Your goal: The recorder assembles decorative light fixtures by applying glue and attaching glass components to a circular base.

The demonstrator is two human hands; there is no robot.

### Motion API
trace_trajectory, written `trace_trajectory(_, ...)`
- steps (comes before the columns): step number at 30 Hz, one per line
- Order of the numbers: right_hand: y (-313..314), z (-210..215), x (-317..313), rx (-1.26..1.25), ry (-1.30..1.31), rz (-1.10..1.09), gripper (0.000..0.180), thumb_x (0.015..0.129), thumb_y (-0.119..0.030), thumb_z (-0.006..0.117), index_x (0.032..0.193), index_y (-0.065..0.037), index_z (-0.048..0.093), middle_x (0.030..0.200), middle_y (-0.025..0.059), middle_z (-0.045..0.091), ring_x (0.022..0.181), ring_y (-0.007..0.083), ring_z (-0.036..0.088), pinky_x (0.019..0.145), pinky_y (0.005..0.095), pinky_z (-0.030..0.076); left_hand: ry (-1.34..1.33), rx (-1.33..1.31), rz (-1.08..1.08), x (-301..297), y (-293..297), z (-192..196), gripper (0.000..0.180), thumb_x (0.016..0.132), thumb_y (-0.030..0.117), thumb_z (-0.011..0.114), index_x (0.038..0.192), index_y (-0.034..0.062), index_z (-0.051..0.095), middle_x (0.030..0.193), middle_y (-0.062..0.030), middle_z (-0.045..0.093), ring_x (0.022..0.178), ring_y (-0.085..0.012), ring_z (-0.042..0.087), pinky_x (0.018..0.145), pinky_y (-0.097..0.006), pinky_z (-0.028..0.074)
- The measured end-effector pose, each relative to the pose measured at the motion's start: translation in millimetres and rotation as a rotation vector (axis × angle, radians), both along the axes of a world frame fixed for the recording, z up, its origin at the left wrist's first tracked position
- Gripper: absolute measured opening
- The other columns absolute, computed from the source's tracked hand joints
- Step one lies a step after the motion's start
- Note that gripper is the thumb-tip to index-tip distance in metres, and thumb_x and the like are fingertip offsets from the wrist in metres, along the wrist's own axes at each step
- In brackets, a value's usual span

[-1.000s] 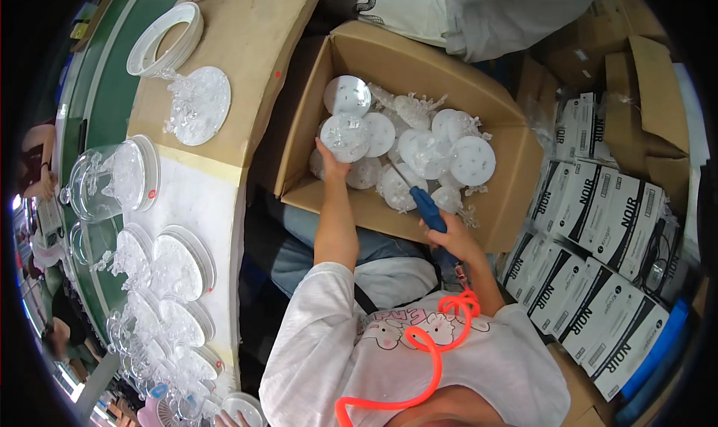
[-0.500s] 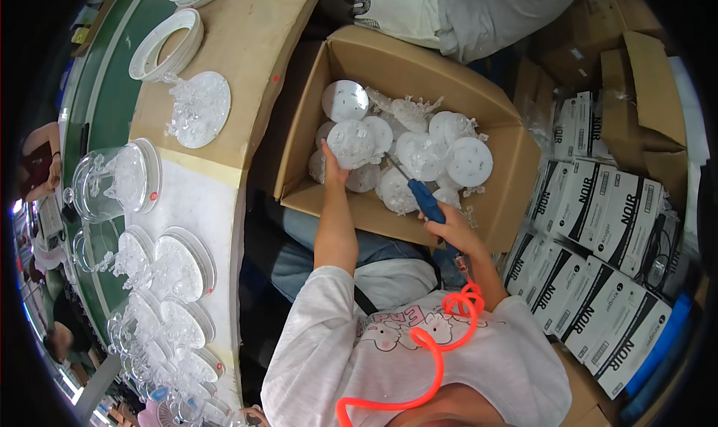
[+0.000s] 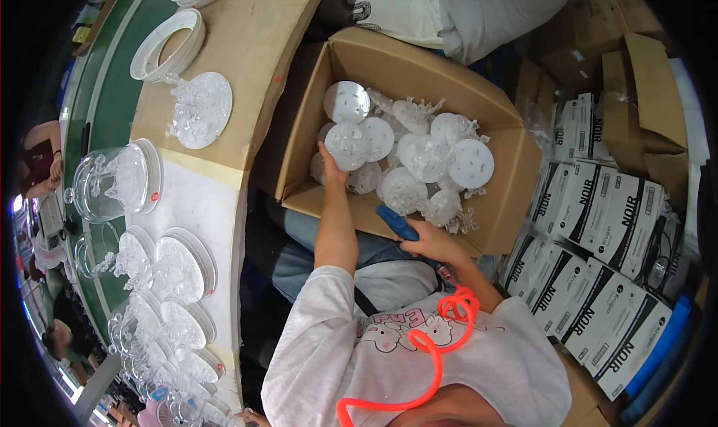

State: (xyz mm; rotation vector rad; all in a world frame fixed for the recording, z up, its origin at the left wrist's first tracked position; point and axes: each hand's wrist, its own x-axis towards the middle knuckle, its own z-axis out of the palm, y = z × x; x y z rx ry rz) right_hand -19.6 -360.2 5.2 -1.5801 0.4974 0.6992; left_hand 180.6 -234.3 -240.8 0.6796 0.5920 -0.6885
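Note:
My left hand [image 3: 333,165] is in the cardboard box, gripping the edge of a round white disc [image 3: 345,146] with clear plastic on it. Only some of its fingers show; the others are behind the disc. Outside the box's near wall, my right hand [image 3: 432,243] is wrapped round a blue air blow gun [image 3: 396,223]. The gun tilts up toward the left, and I cannot make out its thin nozzle. A coiled orange-red hose [image 3: 458,304] runs from its back end over my shirt. More white discs [image 3: 470,164] with clear, branching plastic parts lie heaped in the box.
The cardboard box [image 3: 486,102] stands before my lap. Along the left runs a bench [image 3: 217,195] with several clear-and-white round pieces [image 3: 183,266], a white ring [image 3: 168,45] and a lone disc [image 3: 203,111]. Printed cartons [image 3: 598,300] are stacked at right. A person in white [image 3: 479,12] is opposite.
My right hand has drawn the blow gun back toward me and left, away from the discs, and turned it. My left hand still holds its disc, shifted slightly left.

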Motion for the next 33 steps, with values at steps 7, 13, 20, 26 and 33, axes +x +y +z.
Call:
trace_trajectory(7, -2, -12, 7, -0.066, -0.003, -0.036, 0.025, 0.068, -0.021, 0.055, 0.085, -0.002, 0.053, 0.061, 0.0076, 0.054, 0.053, 0.0145, 0.053, 0.052, 0.0277, 0.042, 0.008, -0.011, 0.048, -1, 1, 0, 0.067, 0.081, 0.061, 0.027, 0.127, 0.012, 0.036, 0.129, -0.0071, 0.038, 0.118, -0.0282, 0.035, 0.098, -0.044, 0.029)
trace_trajectory(13, 10, -2, 10, -0.321, -0.021, 0.159, 0.035, 0.065, -0.024, 0.057, 0.091, -0.001, 0.052, 0.07, 0.0168, 0.057, 0.064, 0.0286, 0.056, 0.059, 0.0356, 0.043, -0.027, 0.03, 0.036, -2, 1, 2, 0.067, 0.082, 0.061, 0.026, 0.127, 0.012, 0.036, 0.128, -0.008, 0.039, 0.118, -0.0291, 0.036, 0.097, -0.045, 0.029)
trace_trajectory(20, 7, -9, 15, -0.397, -0.048, 0.111, 0.036, 0.065, -0.028, 0.056, 0.09, -0.002, 0.053, 0.074, 0.0215, 0.058, 0.072, 0.0367, 0.057, 0.064, 0.0417, 0.043, 0.012, -0.035, 0.039, 0, -6, 14, 0.067, 0.082, 0.061, 0.027, 0.126, 0.0116, 0.036, 0.128, -0.0083, 0.039, 0.117, -0.0289, 0.037, 0.097, -0.043, 0.03)
trace_trajectory(26, -2, -45, -19, -0.091, 0.067, -0.084, 0.031, 0.072, -0.027, 0.055, 0.088, -0.001, 0.048, 0.062, 0.0099, 0.053, 0.054, 0.0182, 0.053, 0.052, 0.0294, 0.041, -0.042, 0.098, 0.149, 11, 6, 52, 0.067, 0.083, 0.059, 0.027, 0.127, 0.0085, 0.035, 0.129, -0.0082, 0.038, 0.117, -0.0275, 0.037, 0.098, -0.04, 0.03)
trace_trajectory(33, -23, -48, -37, -0.086, 0.032, -0.316, 0.028, 0.071, -0.02, 0.054, 0.091, -0.002, 0.048, 0.061, 0.0044, 0.05, 0.053, 0.0131, 0.051, 0.051, 0.0266, 0.041, -0.223, -0.274, 0.102, 17, -21, 228, 0.06, 0.086, 0.052, 0.022, 0.127, 0.0088, 0.033, 0.129, -0.009, 0.037, 0.117, -0.0284, 0.036, 0.097, -0.043, 0.03)
